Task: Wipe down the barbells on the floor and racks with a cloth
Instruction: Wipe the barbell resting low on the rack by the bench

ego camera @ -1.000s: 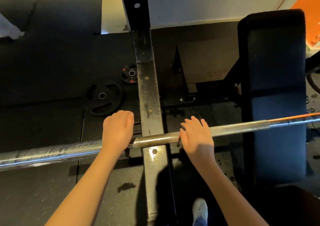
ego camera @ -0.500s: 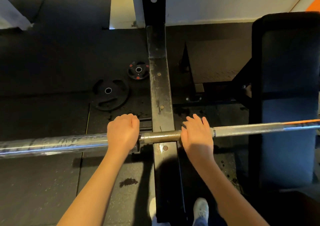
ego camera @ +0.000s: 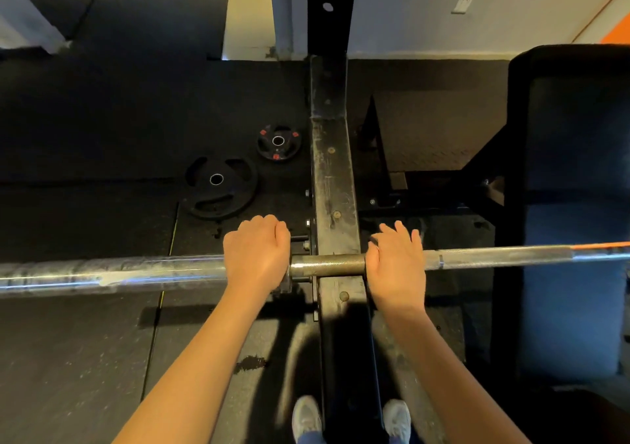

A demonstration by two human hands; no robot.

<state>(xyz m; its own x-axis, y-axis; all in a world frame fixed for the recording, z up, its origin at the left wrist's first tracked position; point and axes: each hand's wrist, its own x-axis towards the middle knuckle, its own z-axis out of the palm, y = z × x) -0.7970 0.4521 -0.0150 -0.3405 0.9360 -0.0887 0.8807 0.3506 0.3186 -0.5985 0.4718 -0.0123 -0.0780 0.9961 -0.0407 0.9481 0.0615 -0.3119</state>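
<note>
A long steel barbell lies horizontally across the view, resting on a black rack upright. My left hand grips the bar at the collar, just left of the upright, with fingers curled over it. On the knurled shaft just right of the upright lies my right hand, palm on the bar and fingers stretched forward over it. The thick sleeve runs off to the left. No cloth shows in either hand.
Two black weight plates lie on the rubber floor beyond the bar, a large plate and a small plate. A dark padded bench stands at the right under the bar. My shoes straddle the rack's base.
The view has shifted and my shoes now show at the bottom. Both hands stay on the bar, the right one slightly closer to the left.
</note>
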